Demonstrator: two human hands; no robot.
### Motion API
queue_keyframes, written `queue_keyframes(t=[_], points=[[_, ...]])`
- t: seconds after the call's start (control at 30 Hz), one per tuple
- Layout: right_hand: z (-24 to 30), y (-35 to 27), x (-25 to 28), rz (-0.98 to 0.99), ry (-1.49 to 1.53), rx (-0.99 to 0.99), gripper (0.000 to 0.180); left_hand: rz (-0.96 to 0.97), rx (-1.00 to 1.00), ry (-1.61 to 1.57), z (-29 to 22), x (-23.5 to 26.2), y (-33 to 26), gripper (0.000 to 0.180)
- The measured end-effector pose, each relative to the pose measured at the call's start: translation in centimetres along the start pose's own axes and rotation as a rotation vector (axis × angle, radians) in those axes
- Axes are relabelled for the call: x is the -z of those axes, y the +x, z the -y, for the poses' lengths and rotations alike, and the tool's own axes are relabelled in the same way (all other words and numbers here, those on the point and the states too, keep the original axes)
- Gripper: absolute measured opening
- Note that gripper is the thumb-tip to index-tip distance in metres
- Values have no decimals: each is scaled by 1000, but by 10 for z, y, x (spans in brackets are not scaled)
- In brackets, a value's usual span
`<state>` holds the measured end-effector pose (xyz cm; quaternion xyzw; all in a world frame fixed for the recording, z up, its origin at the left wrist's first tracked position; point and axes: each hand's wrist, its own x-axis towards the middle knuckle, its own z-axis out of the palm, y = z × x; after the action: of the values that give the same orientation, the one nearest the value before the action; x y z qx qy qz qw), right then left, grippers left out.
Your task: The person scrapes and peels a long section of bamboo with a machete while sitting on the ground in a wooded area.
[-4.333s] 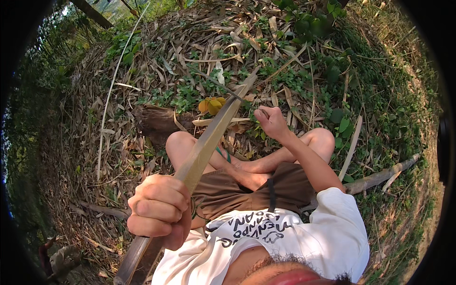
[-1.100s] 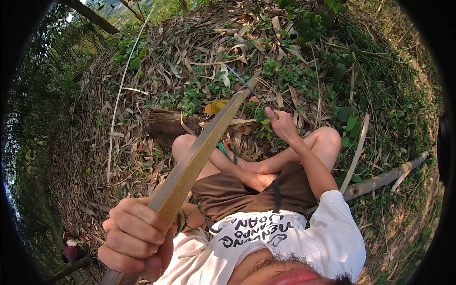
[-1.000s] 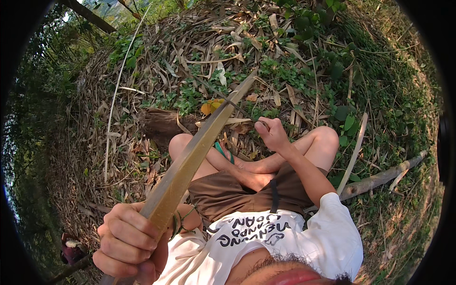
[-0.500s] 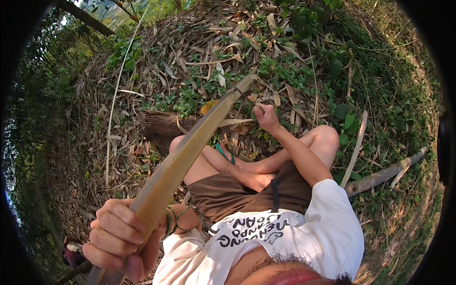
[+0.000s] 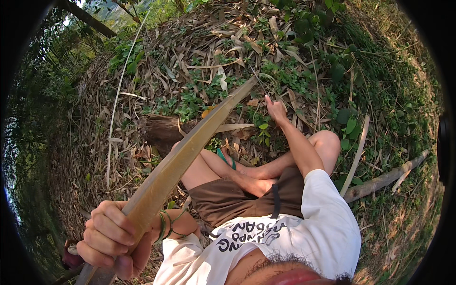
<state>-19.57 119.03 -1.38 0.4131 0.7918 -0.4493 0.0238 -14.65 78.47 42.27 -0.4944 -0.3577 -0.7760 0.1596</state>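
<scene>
My left hand, with green cords at its wrist, is closed round the thick near end of a long bamboo strip. The strip is yellow-brown with a darker edge, and slants away to the upper right, tapering to its far tip. Beyond my crossed legs, my right hand is closed with the thumb forward. A thin dark blade, which looks like a knife, points up and left from it, close by the strip's tip. Its handle is hidden in the fist, and whether the blade touches the strip I cannot tell.
A short brown log lies past my knees, among dry leaves and green plants. To the right are a pale slat and a thick branch. A thin cane stretches along the left. One foot wears a green flip-flop.
My right hand has moved outward and slightly right, taking the blade from across the strip to just by its tip. My left hand and the strip have shifted slightly left.
</scene>
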Motion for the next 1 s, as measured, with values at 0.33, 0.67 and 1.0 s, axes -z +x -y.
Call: queue_keyframes(t=[0.33, 0.67, 1.0], points=[[-2, -1, -9, 41, 57, 330, 75, -51, 7, 11, 4, -5, 4, 20], [11, -23, -3, 90, 323, -237, 65, -210, 24, 190, 10, 2, 17, 29], [118, -224, 20, 214, 652, 291, 58, -555, -41, 391, 32, -33, 38, 75]])
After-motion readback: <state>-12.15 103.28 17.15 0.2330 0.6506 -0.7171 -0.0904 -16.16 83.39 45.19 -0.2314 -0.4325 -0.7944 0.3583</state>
